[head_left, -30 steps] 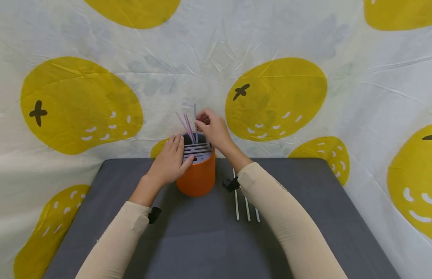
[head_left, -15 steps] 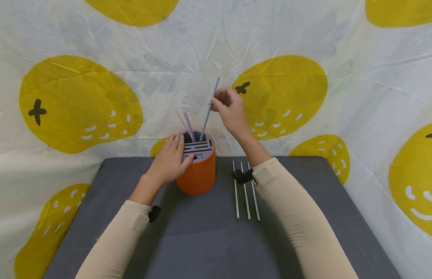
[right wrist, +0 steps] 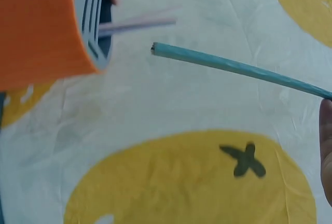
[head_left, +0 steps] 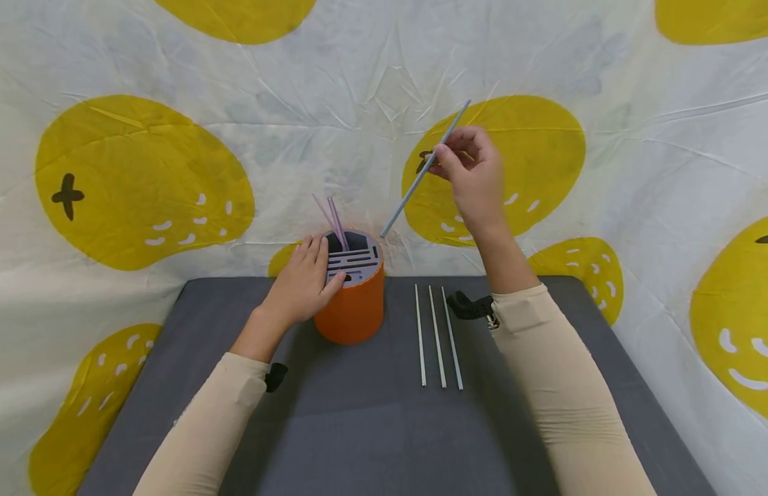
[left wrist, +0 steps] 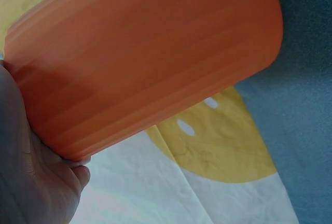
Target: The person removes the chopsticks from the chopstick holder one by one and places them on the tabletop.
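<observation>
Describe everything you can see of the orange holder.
The orange holder is a round cylinder, apparently plastic, with faintly ridged sides in the left wrist view. It stands upright on the dark grey table. Its greyish top has several narrow slots and a larger dark opening at the back, from which two pinkish-purple sticks lean leftward. The left hand rests against its left side, thumb over the front rim.

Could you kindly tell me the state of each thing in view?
Orange holder: upright on the table
Purple sticks: leaning inside the holder
Blue stick: tilted, pinched by the right hand, outside the holder
Three pale sticks: lying apart on the table
Left hand: resting on the holder
</observation>
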`<state>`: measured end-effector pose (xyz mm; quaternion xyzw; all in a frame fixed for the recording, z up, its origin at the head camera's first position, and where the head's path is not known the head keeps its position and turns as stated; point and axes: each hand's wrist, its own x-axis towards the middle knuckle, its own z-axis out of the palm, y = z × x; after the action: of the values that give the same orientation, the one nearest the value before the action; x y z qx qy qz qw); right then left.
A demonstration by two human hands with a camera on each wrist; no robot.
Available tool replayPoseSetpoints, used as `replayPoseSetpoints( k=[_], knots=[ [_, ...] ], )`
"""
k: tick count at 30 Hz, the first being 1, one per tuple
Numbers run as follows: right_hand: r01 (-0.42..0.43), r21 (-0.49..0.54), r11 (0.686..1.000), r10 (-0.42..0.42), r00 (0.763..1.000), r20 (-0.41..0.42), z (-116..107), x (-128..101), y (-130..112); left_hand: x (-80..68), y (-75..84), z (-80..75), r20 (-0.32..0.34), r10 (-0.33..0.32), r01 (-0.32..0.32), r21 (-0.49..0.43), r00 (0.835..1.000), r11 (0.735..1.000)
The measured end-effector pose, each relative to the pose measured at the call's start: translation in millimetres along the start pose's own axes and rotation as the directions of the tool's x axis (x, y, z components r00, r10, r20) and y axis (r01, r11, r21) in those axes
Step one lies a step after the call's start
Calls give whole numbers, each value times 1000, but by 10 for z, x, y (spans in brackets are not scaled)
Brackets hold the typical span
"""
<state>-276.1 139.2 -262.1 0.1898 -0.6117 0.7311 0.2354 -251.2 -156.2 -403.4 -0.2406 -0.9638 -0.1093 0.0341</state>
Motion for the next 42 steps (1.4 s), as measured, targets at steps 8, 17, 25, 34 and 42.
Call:
replayPoseSetpoints(
  k=[8,17,25,34,42],
  knots=[
    [-40,-85,996,40,999,-8,-430,-109,44,6,-7,-1,6,1,-1,5,1000,1000],
    [-147,-260,954,147,989,-21,-941,-322,363,9,-29,5,5,-5,5,14,1000,1000],
    [-248,-442,862,270,963,-14,-1340,-617,681,6,-2,0,2,0,0,11,1000,1000],
    [-290,-543,788,363,931,29,-1577,-895,1047,-17,-35,18,-5,-16,16,20,1000,1000],
    [-297,-658,692,429,902,44,-1671,-1116,1287,-24,-29,7,1,-12,12,13,1000,1000]
  ],
)
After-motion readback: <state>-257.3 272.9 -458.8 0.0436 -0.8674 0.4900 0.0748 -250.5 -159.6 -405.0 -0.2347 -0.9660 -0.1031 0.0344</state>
